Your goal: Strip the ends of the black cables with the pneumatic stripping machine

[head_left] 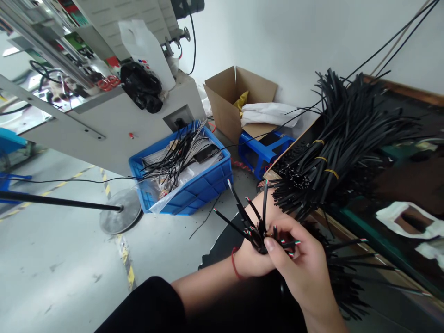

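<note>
My left hand (255, 262), a red string round its wrist, is closed round a bunch of black cables (258, 229). Their ends fan out and show short red, white and green wires. My right hand (305, 263) comes in from the right, with thumb and fingers closed on cable ends of the same bunch. The exact grip of its fingertips is partly hidden among the cables. To the right of my hands, more black cables (347, 263) with coloured wire ends stick out below the table edge.
On the table (367, 222) at the right lie cable bundles (322, 157) tied with yellow bands. A blue crate (187, 192) of wires, a blue stool (262, 150) and a cardboard box (222, 99) stand ahead. At left are a machine (114, 120) and a pole's round base (120, 212).
</note>
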Motion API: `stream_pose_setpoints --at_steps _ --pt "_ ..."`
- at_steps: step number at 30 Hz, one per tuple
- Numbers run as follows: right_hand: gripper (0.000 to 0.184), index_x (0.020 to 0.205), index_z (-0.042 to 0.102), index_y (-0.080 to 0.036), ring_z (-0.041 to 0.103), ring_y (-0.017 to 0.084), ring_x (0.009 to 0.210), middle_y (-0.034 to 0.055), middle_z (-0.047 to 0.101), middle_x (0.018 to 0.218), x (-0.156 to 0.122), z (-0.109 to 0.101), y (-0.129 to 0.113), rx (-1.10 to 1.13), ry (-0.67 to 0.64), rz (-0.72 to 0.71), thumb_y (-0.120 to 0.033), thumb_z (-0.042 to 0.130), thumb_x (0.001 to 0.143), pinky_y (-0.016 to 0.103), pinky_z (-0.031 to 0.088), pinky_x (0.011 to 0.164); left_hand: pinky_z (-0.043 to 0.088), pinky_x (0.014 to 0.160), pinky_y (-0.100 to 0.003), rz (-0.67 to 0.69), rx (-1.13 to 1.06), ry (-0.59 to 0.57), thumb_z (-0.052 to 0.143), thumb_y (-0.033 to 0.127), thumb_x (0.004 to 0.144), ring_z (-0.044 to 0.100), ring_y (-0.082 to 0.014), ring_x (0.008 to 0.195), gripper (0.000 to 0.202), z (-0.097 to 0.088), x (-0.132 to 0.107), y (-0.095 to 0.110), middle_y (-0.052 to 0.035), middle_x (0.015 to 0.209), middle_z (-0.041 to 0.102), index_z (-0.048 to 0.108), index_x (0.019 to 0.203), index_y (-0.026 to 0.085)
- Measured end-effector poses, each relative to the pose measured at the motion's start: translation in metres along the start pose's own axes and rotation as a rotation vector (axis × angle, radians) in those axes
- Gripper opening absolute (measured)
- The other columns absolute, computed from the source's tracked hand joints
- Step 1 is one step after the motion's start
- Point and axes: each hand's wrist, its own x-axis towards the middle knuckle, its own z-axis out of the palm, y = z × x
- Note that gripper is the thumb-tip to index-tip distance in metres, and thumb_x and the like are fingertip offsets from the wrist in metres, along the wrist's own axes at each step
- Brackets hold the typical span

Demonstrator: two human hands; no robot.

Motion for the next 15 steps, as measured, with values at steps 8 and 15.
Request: stream_pose_setpoints --at_steps 8,15 --pt "0.015 0.087 0.060 -0.026 0.057 0.014 0.077 -0.0044 0.059 0.082 -0.0035 0.0091 0.0026 -0.007 0.118 -0.107 -0.016 0.067 0.097 0.024 0.047 0.069 0.059 0.073 -0.035 -0.012 0.010 0.029 0.088 0.054 0.079 0.057 -0.0174 0.070 0.044 0.0026 -0.0028 -0.0033 -0.0003 0.071 0.057 0.062 0.075 0.020" --pt "0.021 0.081 0.059 -0.023 0.057 0.015 0.076 -0.0028 0.059 0.080 0.0017 0.0009 -0.0003 -0.058 -0.066 -0.134 -0.021 0.059 0.102 0.028 0.043 0.069 0.060 0.083 -0.038 0.043 0.174 0.070 0.085 0.049 0.082 0.058 -0.0200 0.080 0.037 -0.0028 -0.0061 0.0016 -0.0027 0.078 0.061 0.066 0.075 0.019"
